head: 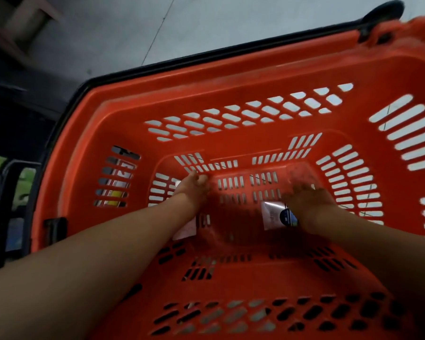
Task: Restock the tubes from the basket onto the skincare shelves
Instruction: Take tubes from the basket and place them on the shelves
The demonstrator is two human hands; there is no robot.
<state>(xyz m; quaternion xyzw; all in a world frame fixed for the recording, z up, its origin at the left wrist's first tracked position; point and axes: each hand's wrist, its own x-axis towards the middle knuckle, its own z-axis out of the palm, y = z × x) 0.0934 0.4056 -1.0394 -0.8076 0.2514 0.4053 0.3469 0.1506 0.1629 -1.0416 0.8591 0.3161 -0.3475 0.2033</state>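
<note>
1. Step in hand: lifting 2 tubes off the bottom of the basket [231, 77] for the shelves. No other tubes seen inside; shelves out of view.
2. Left hand [194, 188]: deep at the basket's far-left bottom corner, fingers curled, apparently wrapped round the pale tube [185, 231]. Tube running back under the wrist toward the basket's near wall. Blurred, so grip taken as likely, not certain.
3. Right hand [309, 202]: palm down on the right side of the basket bottom, fingers stretched toward the far wall, lying over the dark-capped tube [271, 213]. Cap end poking out toward basket centre. Can't tell whether closed on it: thumb and fingertips hidden.
4. Both forearms in over the basket's near rim, roughly parallel, wrists bent down to the bottom.
5. To do it well: get the right thumb under the tube body, not the cap, before lifting. Pinch mid-body on both so neither swings.
6. Lift straight up through the basket's centre and keep clear of the slotted walls, since a tube end could snag in a slot.
7. Check the basket bottom once more after lifting, especially the shadowed near side.
</note>
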